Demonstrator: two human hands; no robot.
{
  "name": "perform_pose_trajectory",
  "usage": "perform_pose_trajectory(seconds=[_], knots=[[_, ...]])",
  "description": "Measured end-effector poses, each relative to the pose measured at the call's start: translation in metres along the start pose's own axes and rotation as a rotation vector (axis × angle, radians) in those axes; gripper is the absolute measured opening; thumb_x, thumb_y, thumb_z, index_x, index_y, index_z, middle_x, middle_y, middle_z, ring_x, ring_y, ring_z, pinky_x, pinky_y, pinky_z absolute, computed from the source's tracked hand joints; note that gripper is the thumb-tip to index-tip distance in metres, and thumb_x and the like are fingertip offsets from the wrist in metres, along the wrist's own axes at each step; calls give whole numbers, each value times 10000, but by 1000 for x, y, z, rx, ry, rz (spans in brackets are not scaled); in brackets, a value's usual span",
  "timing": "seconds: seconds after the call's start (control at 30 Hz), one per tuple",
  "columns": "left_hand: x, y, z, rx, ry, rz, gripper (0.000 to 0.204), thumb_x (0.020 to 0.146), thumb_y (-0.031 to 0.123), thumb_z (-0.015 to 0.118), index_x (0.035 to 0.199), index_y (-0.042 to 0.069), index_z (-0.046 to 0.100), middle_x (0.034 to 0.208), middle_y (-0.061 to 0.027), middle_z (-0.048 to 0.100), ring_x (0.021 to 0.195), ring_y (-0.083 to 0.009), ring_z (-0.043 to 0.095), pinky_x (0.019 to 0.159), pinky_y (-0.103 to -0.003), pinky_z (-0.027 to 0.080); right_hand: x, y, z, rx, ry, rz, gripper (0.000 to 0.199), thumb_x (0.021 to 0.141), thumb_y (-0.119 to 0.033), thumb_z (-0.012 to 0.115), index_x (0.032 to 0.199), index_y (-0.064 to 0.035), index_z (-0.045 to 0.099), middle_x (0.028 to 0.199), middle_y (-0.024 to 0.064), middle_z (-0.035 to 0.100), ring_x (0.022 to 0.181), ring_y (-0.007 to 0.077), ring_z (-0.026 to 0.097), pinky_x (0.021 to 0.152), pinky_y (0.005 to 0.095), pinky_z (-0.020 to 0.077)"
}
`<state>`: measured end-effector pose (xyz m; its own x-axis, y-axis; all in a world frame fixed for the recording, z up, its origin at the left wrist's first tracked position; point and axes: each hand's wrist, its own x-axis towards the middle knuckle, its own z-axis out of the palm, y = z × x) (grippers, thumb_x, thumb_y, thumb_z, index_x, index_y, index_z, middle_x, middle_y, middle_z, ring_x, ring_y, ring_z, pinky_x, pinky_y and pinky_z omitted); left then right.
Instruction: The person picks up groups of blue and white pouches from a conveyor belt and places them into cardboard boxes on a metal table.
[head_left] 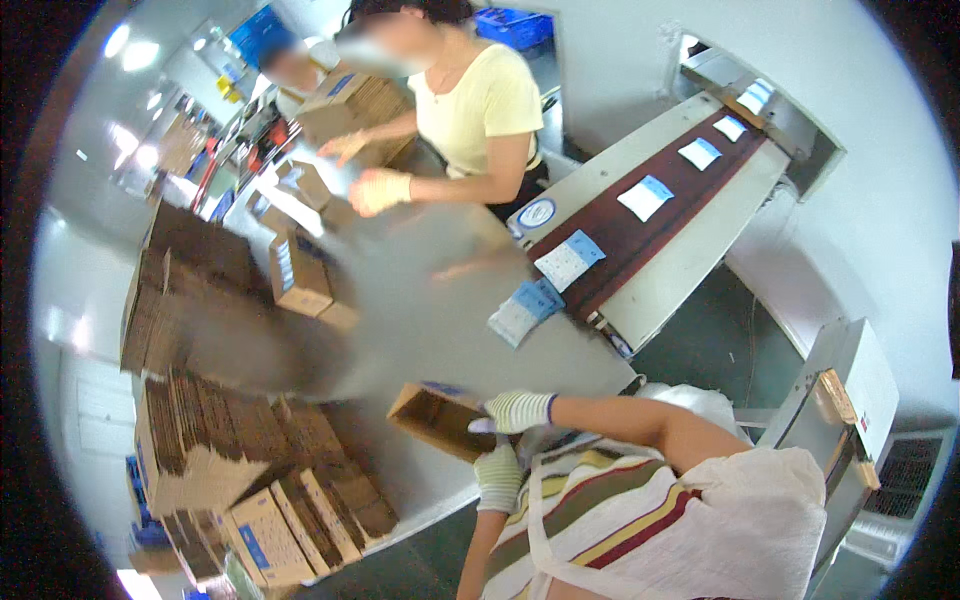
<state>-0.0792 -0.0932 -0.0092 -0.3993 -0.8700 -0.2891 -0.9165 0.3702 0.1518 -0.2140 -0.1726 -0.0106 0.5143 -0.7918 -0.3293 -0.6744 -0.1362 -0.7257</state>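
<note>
An open brown cardboard box (432, 422) is tilted over the near edge of the grey table, its hollow inside showing. My right hand (518, 412), in a striped knit glove, grips the box's near end, with fingertips at the opening. Below it my left hand (498, 478), gloved the same way, is closed on the lower near corner; part of its fingers is hidden. Further off, a blue-and-white packet (525, 312) lies on the table where the conveyor ends.
More packets ride on the dark red conveyor belt (640, 235) at right. Stacks of flattened cartons (270, 440) stand at left. Across the grey table (400, 300), a co-worker in a yellow top (490, 95) reaches over near a packet-filled box (300, 275).
</note>
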Motion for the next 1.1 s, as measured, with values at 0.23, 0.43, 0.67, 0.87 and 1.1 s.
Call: perform_pose_trajectory(seconds=[0.23,0.43,0.67,0.87,1.1], knots=[[-6,4,1,21,-88,-169,801,749,205,601,1385,-12,165,709,-183,631,639,-358,612,588,-448,474,-16,48,-30,-86,-148,-35,569,889,-515,402,1053,-7,598,970,241,613,919,410,579,827,455,453],[-13,5,11,-22,22,-209,689,811,245,560,1381,13,251,808,-209,636,663,-364,607,627,-440,475,-5,84,-47,-204,-152,-181,599,868,-530,432,1092,7,576,1035,244,596,975,388,567,862,445,440],[-19,-6,-3,16,-26,-271,605,808,242,550,1331,13,352,779,-167,637,637,-318,608,646,-419,467,16,161,-131,-338,53,-115,276,811,-222,552,995,-26,611,956,215,624,921,370,595,822,425,461],[-16,-10,-3,-37,10,-223,521,791,226,528,1255,7,438,803,-158,638,649,-326,605,635,-421,465,66,168,-187,-633,67,-53,401,784,-236,629,1137,-60,559,1074,152,615,1023,315,570,874,404,453],[-24,-20,12,-116,96,-227,340,771,239,553,1061,61,546,848,-160,641,710,-333,615,662,-436,476,149,167,-155,-659,-344,90,803,602,-357,743,1287,-53,455,1174,149,581,1086,296,549,924,403,429]])
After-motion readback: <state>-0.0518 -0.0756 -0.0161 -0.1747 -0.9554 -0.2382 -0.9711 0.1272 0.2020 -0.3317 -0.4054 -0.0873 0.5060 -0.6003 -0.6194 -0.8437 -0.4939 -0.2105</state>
